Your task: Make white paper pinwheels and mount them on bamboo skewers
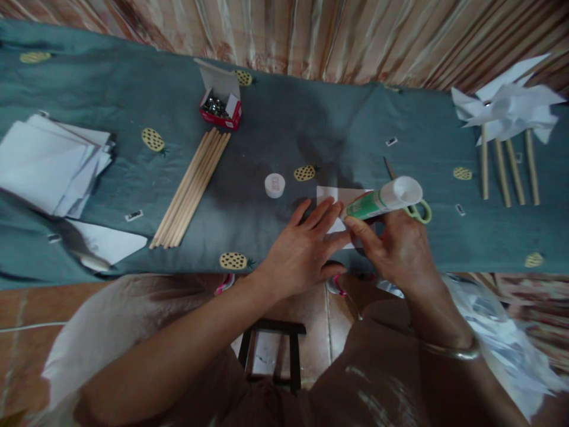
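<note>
My right hand (395, 243) is wrapped round a green and white glue stick (377, 198), tilted with its lower end down at a small white sheet of paper (331, 193). Fingers spread, my left hand (311, 246) lies flat over the left part of that paper. The hands cover much of the sheet. Left of them a round white cap (274, 185) rests on the cloth. Partly hidden behind the glue stick and my right hand is a pair of scissors with a light green handle (424, 212).
Wooden sticks (191, 190) lie beside a red box of metal pins (221, 107). Stacked white paper (48, 160) and a loose white piece (109, 237) are at left. White paper pinwheels (507, 107) lie at far right. The tablecloth's near edge (173, 270) runs before my lap.
</note>
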A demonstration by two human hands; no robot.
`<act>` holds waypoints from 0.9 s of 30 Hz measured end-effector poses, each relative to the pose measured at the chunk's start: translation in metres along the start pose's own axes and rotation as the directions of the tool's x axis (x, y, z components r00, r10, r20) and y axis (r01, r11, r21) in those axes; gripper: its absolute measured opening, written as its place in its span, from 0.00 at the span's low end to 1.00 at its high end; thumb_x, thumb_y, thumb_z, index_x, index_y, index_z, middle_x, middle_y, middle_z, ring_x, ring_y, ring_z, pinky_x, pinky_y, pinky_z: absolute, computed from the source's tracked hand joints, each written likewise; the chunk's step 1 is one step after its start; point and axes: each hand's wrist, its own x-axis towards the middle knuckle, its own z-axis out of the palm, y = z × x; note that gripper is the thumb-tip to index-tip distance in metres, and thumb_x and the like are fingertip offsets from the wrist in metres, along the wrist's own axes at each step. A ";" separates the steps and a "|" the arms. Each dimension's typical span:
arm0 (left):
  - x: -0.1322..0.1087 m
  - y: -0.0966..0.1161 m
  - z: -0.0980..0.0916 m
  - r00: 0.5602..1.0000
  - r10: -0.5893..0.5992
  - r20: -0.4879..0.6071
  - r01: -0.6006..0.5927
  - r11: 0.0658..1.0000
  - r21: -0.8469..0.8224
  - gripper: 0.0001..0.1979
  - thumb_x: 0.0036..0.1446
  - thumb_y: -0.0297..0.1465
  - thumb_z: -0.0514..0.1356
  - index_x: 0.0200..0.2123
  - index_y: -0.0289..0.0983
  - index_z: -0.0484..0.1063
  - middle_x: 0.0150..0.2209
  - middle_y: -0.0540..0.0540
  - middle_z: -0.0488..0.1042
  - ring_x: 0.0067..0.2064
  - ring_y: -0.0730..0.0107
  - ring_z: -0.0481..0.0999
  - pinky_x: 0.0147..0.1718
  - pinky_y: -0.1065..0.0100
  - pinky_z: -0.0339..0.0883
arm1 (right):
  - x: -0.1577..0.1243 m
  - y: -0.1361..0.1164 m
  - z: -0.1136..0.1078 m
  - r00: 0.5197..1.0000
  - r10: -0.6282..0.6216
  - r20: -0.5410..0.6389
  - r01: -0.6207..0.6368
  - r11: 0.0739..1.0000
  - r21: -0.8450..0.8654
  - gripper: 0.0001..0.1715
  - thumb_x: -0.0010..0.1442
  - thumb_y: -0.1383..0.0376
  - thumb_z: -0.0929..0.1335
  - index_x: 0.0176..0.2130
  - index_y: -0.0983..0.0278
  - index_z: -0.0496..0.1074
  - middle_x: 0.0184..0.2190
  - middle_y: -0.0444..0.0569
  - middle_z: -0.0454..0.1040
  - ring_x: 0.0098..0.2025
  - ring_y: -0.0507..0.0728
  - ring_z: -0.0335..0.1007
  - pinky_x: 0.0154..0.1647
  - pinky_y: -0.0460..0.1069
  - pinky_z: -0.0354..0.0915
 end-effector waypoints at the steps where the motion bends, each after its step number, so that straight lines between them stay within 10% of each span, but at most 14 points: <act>1: 0.000 0.000 0.000 1.000 0.000 0.001 0.000 1.000 0.001 0.29 0.57 0.47 0.60 0.58 0.41 0.65 0.66 0.36 0.57 0.68 0.48 0.53 0.63 0.44 0.48 | 0.001 0.000 0.000 1.000 0.004 -0.006 -0.004 1.000 0.000 0.28 0.61 0.43 0.62 0.36 0.65 0.73 0.25 0.54 0.75 0.26 0.61 0.71 0.27 0.53 0.63; 27: 0.001 0.000 -0.001 1.000 -0.009 -0.003 0.009 1.000 -0.012 0.28 0.57 0.48 0.60 0.57 0.42 0.66 0.67 0.37 0.57 0.68 0.47 0.53 0.62 0.43 0.48 | -0.007 0.004 -0.004 0.999 -0.015 0.031 0.015 1.000 0.012 0.24 0.62 0.46 0.63 0.38 0.64 0.72 0.26 0.53 0.76 0.26 0.61 0.72 0.28 0.54 0.65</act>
